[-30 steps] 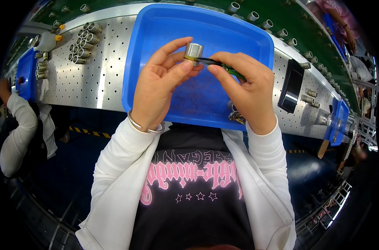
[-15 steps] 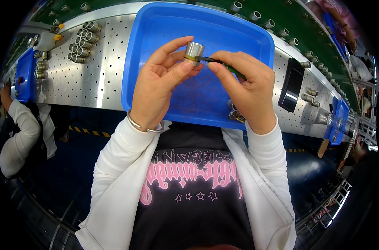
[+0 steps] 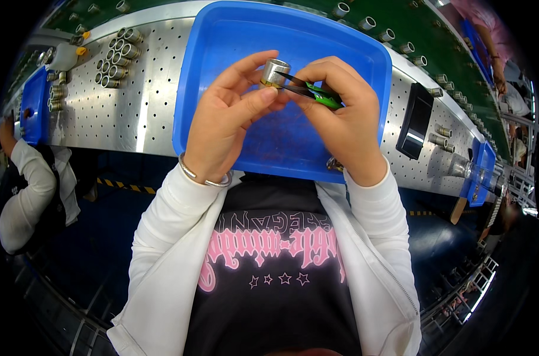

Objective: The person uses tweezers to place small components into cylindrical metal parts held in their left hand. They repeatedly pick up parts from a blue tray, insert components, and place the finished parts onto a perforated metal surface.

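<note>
Here, in the single head view, two hands meet above one blue plastic tray (image 3: 222, 71) in the upper middle of the frame. Between them is one short metal cylinder (image 3: 275, 72) with a brassy ring at its lower edge. The left hand (image 3: 225, 121) pinches it, thumb beneath and fingers curled over the top. The right hand (image 3: 340, 118) grips one pair of tweezers (image 3: 308, 90), black at the tips and green at the handle, and those tips touch the cylinder's side.

To the upper left, on the perforated steel table (image 3: 145, 101), lies a cluster of metal sleeves (image 3: 114, 56), about nine, though the bend of the frame makes the count unsure. A smaller group of sleeves (image 3: 56, 98) sits beside a second blue tray (image 3: 32, 107) at the far left. Single sleeves stand in a row along the green belt (image 3: 400, 44) across the top right. One black flat device (image 3: 415, 121) rests right of the tray.

A silver bracelet (image 3: 204, 178) circles the left wrist, and both forearms in white sleeves rise from the lower edge. Another person's white sleeve (image 3: 26, 190) shows at the left edge.
</note>
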A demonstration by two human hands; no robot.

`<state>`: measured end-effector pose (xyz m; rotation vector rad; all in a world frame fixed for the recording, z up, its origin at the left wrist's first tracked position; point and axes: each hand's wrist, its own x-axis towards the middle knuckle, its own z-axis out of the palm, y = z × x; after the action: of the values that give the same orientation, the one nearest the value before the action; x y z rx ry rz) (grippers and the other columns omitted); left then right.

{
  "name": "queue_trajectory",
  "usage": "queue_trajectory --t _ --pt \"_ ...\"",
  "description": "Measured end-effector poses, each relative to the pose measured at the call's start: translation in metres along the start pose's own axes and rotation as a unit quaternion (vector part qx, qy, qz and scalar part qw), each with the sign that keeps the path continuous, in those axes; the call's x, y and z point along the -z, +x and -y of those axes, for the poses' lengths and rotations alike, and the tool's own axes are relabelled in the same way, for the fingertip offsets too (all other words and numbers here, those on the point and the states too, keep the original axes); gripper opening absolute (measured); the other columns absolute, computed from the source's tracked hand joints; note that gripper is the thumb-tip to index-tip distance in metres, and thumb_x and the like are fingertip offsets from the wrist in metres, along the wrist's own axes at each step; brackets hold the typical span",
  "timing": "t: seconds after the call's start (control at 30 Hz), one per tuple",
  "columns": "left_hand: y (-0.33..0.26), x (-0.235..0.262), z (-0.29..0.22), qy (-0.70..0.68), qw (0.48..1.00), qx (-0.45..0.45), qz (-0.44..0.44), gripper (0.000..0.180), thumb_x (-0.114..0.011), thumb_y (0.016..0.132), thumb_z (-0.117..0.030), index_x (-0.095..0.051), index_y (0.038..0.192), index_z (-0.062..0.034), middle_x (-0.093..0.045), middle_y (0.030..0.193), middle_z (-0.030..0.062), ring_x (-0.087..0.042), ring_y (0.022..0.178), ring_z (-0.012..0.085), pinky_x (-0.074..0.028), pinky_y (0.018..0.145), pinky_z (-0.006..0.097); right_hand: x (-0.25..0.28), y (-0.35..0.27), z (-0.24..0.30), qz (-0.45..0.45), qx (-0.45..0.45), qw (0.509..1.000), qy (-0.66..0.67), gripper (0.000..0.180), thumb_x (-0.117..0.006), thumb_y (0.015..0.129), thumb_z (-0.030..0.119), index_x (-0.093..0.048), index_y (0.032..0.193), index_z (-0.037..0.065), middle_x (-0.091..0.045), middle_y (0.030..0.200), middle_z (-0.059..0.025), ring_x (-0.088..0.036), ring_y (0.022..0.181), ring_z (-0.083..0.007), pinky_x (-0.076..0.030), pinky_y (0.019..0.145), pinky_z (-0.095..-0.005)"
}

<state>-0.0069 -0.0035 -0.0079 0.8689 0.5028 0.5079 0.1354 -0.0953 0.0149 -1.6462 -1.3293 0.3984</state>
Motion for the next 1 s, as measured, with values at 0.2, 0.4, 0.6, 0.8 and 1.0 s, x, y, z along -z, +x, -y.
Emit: queue_trajectory --t 0.2,0.4,0.6,0.8,1.0 --pt "0.001 -0.002 0.000 -0.040 0.999 0.001 0.004 0.043 -0.057 0.088 -0.012 -0.045 0.128 -0.0010 -0.059 0.109 0.0139 -0.061 0.096 0.0199 -0.048 0.088 0.030 -0.003 0.001 -0.003 -0.046 0.012 0.998 0.046 0.021 -0.061 0.066 -0.008 -0.061 0.085 0.001 -0.065 0.088 -0.0078 -0.058 0.068 -0.0199 -0.044 0.057 -0.0273" --pt "0.002 0.002 0.000 -0.049 0.998 0.022 0.020 0.043 -0.054 0.089 -0.012 -0.043 0.129 -0.0013 -0.059 0.111 0.0145 -0.062 0.096 0.0205 -0.048 0.087 0.029 -0.001 -0.001 -0.008 -0.045 -0.043 0.989 0.131 0.020 -0.062 0.068 -0.008 -0.062 0.086 0.001 -0.066 0.088 -0.0054 -0.053 0.062 -0.0109 -0.040 0.053 -0.0215" --pt "0.002 0.001 0.001 -0.020 1.000 0.007 0.022 0.045 -0.057 0.087 -0.009 -0.043 0.129 -0.0005 -0.059 0.111 0.0149 -0.062 0.095 0.0192 -0.049 0.085 0.027 -0.001 0.000 -0.008 -0.055 0.001 0.992 0.116 0.021 -0.062 0.068 -0.008 -0.062 0.086 0.002 -0.066 0.086 -0.0057 -0.059 0.068 -0.0140 -0.044 0.058 -0.0230" --pt "0.003 0.000 0.002 0.021 0.999 0.001 0.028 0.045 -0.058 0.085 -0.001 -0.045 0.128 0.0018 -0.060 0.109 0.0148 -0.064 0.089 0.0176 -0.049 0.082 0.025 0.005 -0.002 0.001 -0.021 0.012 0.999 0.021 0.016 -0.061 0.073 -0.011 -0.059 0.087 -0.002 -0.064 0.093 -0.0080 -0.053 0.069 -0.0062 -0.039 0.058 -0.0177" --pt "0.002 -0.001 0.005 0.082 0.995 -0.023 0.048 0.040 -0.052 0.088 -0.002 -0.046 0.127 0.0036 -0.061 0.108 0.0139 -0.063 0.089 0.0173 -0.051 0.080 0.026 0.006 -0.002 0.002 -0.030 0.062 0.998 0.006 0.018 -0.061 0.071 -0.011 -0.061 0.086 -0.001 -0.063 0.090 -0.0082 -0.053 0.069 -0.0074 -0.038 0.056 -0.0185"
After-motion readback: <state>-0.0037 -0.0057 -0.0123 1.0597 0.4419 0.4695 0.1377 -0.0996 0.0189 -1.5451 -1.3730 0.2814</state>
